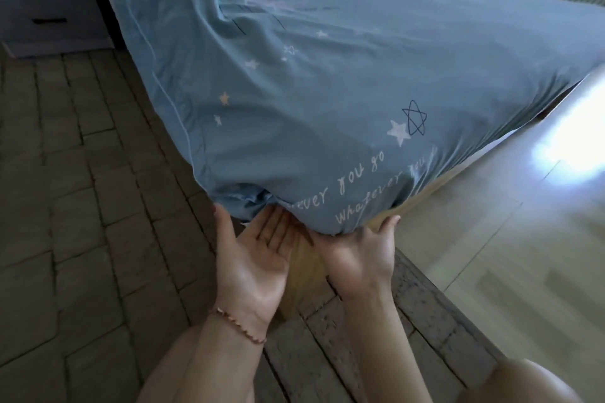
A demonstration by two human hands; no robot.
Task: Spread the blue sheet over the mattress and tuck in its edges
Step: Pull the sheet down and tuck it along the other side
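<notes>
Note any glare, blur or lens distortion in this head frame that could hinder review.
Head view: strong glare on the floor at right; wide-angle bending along the blue sheet; soft focus overall, though left hand and right hand at the corner remain readable.

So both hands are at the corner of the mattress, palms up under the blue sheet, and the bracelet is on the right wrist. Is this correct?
Not quite: the head view shows the bracelet on the left wrist. The rest holds: left hand and right hand are palms up under the blue sheet at the mattress corner.
</notes>
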